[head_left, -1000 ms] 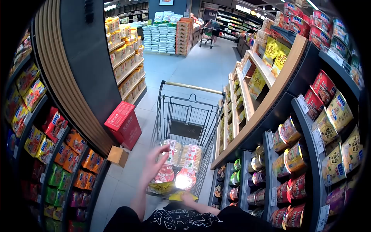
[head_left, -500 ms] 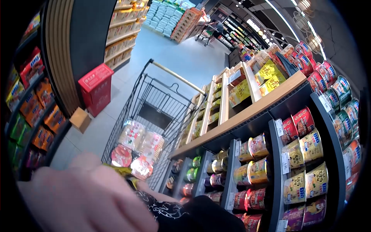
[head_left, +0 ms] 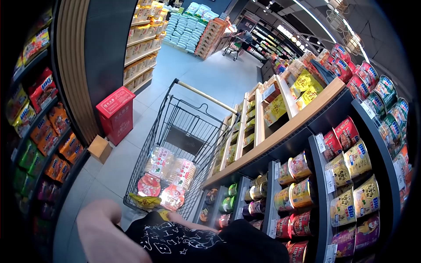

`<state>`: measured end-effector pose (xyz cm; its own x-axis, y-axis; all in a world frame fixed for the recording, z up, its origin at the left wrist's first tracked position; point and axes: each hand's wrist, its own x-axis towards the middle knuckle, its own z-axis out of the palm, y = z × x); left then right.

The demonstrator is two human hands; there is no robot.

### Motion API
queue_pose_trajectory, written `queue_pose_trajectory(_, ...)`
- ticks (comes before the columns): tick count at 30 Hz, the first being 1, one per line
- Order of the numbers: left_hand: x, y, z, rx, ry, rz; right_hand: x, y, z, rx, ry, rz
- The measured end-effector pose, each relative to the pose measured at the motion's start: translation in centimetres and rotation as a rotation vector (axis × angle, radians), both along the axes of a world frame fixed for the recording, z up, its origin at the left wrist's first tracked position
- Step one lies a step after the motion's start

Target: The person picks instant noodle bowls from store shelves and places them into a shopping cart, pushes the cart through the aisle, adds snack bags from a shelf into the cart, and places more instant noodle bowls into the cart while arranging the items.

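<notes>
Yellow packet point(head_left: 164, 215) held here by right fingers point(head_left: 173, 216), partly hidden by shirt point(head_left: 175, 241); clear packs point(head_left: 160, 162) seen just beyond them, inside cart point(head_left: 186, 140)! Left hand point(head_left: 103, 221) raised; its finger state can't be told.

The cart point(head_left: 184, 139) is metal wire, its packs point(head_left: 160, 162) glossy plastic, the small box point(head_left: 100, 150) matt cardboard.

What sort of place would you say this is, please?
It looks like a supermarket aisle: rows of bright packaged tubs stand on shelves with price labels along their edges, and a wire shopping cart holds clear food packs.
</notes>
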<state>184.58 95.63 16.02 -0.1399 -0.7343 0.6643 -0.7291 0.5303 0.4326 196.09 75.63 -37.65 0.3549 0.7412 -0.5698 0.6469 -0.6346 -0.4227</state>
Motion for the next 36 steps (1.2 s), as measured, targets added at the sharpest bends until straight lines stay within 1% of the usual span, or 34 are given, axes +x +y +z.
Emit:
queue_pose_trajectory(1,0.3,0.1,-0.7,0.120,0.039,0.144,0.1,-0.1,0.3,0.009,0.007,0.005)
queue_pose_trajectory(3,0.7,0.3,-1.5,0.361,0.117,0.434,0.2,0.1,1.0,-0.054,0.102,-0.052)
queue_pose_trajectory(4,1.1,0.6,-1.2,0.317,0.019,0.559,0.2,0.1,0.6,-0.074,0.089,-0.072)
queue_pose_trajectory(5,1.0,0.6,0.2,0.242,0.078,0.708,0.1,0.2,0.4,-0.094,0.077,-0.092)
queue_pose_trajectory(7,1.1,2.1,0.8,-0.001,0.244,0.655,-0.1,-0.2,1.0,-0.058,0.094,-0.163)
queue_pose_trajectory(8,0.7,2.1,1.0,-0.255,0.260,0.579,-0.2,-0.3,0.7,-0.034,0.071,-0.133)
queue_pose_trajectory(9,-0.2,1.4,0.6,-0.497,0.356,0.441,-0.3,-0.4,0.4,-0.012,0.046,-0.106)
queue_pose_trajectory(11,-1.2,1.3,1.2,-0.631,0.286,0.318,-0.4,-0.6,0.4,-0.016,0.007,-0.085)
queue_pose_trajectory(13,-1.3,3.2,2.3,-0.419,0.151,0.443,-0.6,-0.8,0.6,0.011,-0.006,-0.119)
queue_pose_trajectory(14,-2.7,2.9,-0.9,-0.721,-0.019,0.647,-0.7,-0.8,1.1,-0.018,0.018,-0.134)
queue_pose_trajectory(15,-1.3,-0.9,0.7,-0.894,0.114,0.861,-0.8,-0.6,1.4,-0.047,0.039,-0.149)
queue_pose_trajectory(16,-1.2,-1.0,0.1,-0.894,0.128,0.860,-1.1,-0.6,1.6,-0.053,0.049,-0.155)
queue_pose_trajectory(18,0.2,-1.3,-0.4,-1.136,-0.475,0.913,-1.0,-0.6,1.9,-0.075,0.035,-0.175)
queue_pose_trajectory(19,0.7,-1.6,-0.1,-1.139,-0.464,0.899,-1.1,-0.7,2.0,-0.075,0.036,-0.191)
queue_pose_trajectory(20,2.1,-2.3,2.2,-1.005,-0.399,0.642,-1.3,-0.7,2.4,-0.070,0.021,-0.202)
queue_pose_trajectory(21,3.0,-2.8,3.5,-0.865,-0.335,0.388,-1.5,-0.7,2.5,-0.066,0.006,-0.211)
queue_pose_trajectory(22,3.0,-2.9,3.2,-0.869,-0.327,0.375,-1.7,-0.8,2.6,-0.054,-0.006,-0.232)
queue_pose_trajectory(25,2.0,-3.4,0.7,-1.084,-0.303,0.551,-1.9,-1.1,1.9,0.020,-0.052,-0.229)
queue_pose_trajectory(27,1.8,-3.5,0.4,-1.221,-0.287,0.677,-2.1,-1.1,1.5,0.037,-0.061,-0.232)
queue_pose_trajectory(28,2.3,-3.5,0.3,-1.200,-0.344,0.638,-2.2,-1.3,1.4,0.050,-0.068,-0.231)
queue_pose_trajectory(32,2.6,-3.9,0.2,-1.225,-0.268,0.535,-2.5,-1.4,2.4,0.057,-0.065,-0.239)
queue_pose_trajectory(36,3.6,-3.3,0.2,-1.075,0.065,0.276,-2.5,-1.5,2.3,0.087,-0.058,-0.263)
